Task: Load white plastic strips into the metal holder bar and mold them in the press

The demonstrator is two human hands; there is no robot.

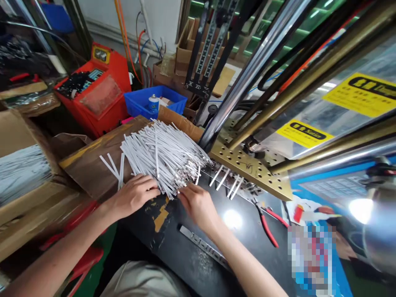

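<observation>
A large heap of thin white flat strips (154, 148) lies on the black work table (192, 222), many with small metallic-looking ends towards me. My left hand (134, 194) rests at the near left edge of the heap, its fingers curled together; what they hold, if anything, is hidden. My right hand (198, 204) is at the near right edge, thumb and fingers pinched around a small pale end, which looks like that of a strip. A notched metal bar (202, 245) lies below my right hand, partly covered by my forearm. A few strips (119, 173) lie apart on the left.
To the right stands a press with a perforated gold plate (250, 163); several strips (225, 179) stick out beneath it. Red-handled pliers (269, 229) lie nearby. Behind are a blue bin (133, 105) and a red machine (99, 97). A cardboard box (31, 194) stands left.
</observation>
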